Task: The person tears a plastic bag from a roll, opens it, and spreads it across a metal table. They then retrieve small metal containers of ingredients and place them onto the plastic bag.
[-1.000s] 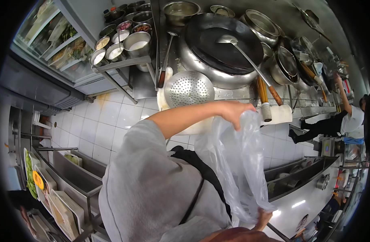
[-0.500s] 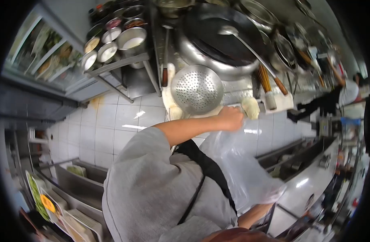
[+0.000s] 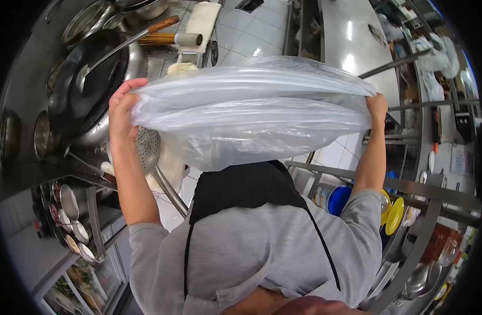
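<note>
A large clear plastic bag (image 3: 251,113) stretches across in front of my chest, its folds gathered and pulled wide. My left hand (image 3: 124,107) grips its left end, with the fingers bent over the plastic. At the right end, my right hand (image 3: 377,106) is closed on the bag. Below and behind my left hand shows part of a perforated strainer (image 3: 148,149), partly hidden by my forearm and the bag. A pale cloth (image 3: 182,68) peeks out just above the bag's upper left edge.
To the left sits a black wok (image 3: 88,79) with a wooden-handled ladle (image 3: 117,47) across it. A bamboo brush (image 3: 164,39) lies near the cloth-covered counter edge. Metal rails (image 3: 435,194) and a blue-lidded container (image 3: 338,200) stand on the right. A steel counter (image 3: 356,37) is ahead.
My body has turned right, so the wok is now on the left. My hands have moved apart and up, drawing the plastic bag from a hanging position to a wide horizontal stretch.
</note>
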Motion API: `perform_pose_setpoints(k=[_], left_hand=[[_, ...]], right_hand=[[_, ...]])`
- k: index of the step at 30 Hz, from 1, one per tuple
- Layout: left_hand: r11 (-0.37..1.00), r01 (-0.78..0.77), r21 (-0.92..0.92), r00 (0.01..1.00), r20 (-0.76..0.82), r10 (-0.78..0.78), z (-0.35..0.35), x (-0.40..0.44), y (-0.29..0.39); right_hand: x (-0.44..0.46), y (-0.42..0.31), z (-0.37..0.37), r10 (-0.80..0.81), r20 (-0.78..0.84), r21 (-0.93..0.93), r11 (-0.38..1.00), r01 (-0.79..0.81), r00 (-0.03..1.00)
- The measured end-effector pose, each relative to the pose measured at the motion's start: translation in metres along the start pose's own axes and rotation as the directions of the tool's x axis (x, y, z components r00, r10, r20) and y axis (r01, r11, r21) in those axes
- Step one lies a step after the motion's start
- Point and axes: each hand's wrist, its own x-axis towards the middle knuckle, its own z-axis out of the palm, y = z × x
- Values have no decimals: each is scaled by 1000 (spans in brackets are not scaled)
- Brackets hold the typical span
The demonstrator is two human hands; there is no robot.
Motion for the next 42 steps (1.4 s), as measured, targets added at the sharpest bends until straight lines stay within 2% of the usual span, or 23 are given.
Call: perform_pose_setpoints(k=[2,5,8,12,14,15,16,17,19,20,23,24,26,27,28,29,30,32,34,36,38,41,42], left_hand=[[989,84,119,990,106,-97,14,-10,9],[826,55,561,962,192,-194,15,-19,-2],[655,35,755,966,142,-215,-1,-17,-16],[337,-25,941,994,-12,108,17,-6,-27],[715,-35,698,987,-89,135,21,8,-49],[853,-44,520,981,-137,134,30,12,-50],[991,18,132,954,-300,23,45,11,-57],[1000,-4,31,956,-293,12,45,14,-63],[984,-42,-170,962,-272,-6,41,19,-78],[960,-99,-264,960,-278,23,32,21,-79],[990,-85,-108,959,-278,52,13,11,-53],[997,-49,55,952,-298,64,12,14,-57],[770,-188,610,970,-7,242,19,15,-58],[533,-281,798,952,165,256,26,13,-53],[447,-156,881,984,97,151,54,7,-45],[478,-233,847,972,192,134,73,7,-50],[508,-307,804,951,285,123,92,12,-56],[423,-406,810,901,431,41,154,6,-67],[418,-366,831,870,465,-163,206,0,-89],[280,-397,874,893,439,-105,239,1,-116],[294,-443,847,894,440,78,230,22,-152],[428,-390,815,918,308,250,207,37,-148],[443,-362,820,929,279,243,193,43,-139]], right_hand=[[-7,12,9,79,-6,2,997,-79,997],[-1,50,29,168,-238,108,983,-146,957],[-9,66,25,318,-344,272,934,-231,883],[-20,40,26,629,-329,481,754,-448,705],[-13,35,54,697,-113,879,403,-256,708],[-13,31,64,559,-101,929,349,-123,823],[-13,27,73,404,-86,969,246,-18,911],[-38,0,61,304,-205,970,189,152,930],[-59,6,65,165,-281,620,783,48,946],[-69,10,68,88,-281,310,951,4,956],[-74,70,103,536,-148,374,808,-455,831],[-75,68,98,565,-102,560,713,-422,819],[-78,55,99,589,11,850,420,-318,808],[-67,67,136,441,-103,847,508,-154,891],[-62,56,145,366,-75,746,638,-191,927],[-88,3,99,140,-38,670,738,-79,989],[-110,-42,68,-10,81,755,654,-55,997],[-139,-102,54,-280,47,803,582,130,959],[-169,-151,41,-407,58,713,656,248,911],[-190,-182,0,-474,152,732,644,223,867],[-189,-181,-4,-532,65,764,570,300,844],[-161,-131,13,-552,-52,521,696,494,832],[-146,-105,22,-487,-22,490,756,434,873]])
